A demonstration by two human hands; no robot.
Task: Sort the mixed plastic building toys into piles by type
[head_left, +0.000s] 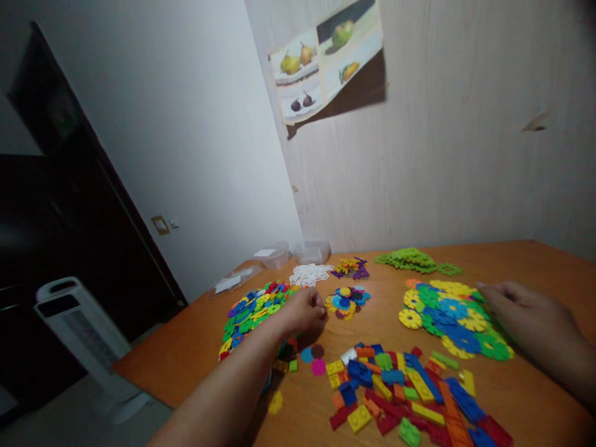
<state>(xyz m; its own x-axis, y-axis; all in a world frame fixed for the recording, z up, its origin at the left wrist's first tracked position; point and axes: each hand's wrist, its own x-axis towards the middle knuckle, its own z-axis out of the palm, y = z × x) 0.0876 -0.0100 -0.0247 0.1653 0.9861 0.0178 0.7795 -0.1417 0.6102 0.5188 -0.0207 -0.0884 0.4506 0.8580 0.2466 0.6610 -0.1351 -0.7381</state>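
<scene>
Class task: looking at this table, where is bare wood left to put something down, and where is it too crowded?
Bare wood shows along the right of the table, behind the green pile, and at the left edge beside the disc heap. A narrow strip runs between the flower cluster and the bricks. The middle is crowded: the left hand and right hand rest among pieces.

Fruit poster [328, 59] on pale wall [465, 155]; white fan [84, 335] beside dark doorway [56, 186].

1. The left hand [305, 310] is hiding whatever its curled fingers are pinching.
2. The right hand [526, 316] is blurring and covering the flower-disc pile [447, 316].
3. The frame's bottom edge is cutting off the brick pile [405, 391].
</scene>
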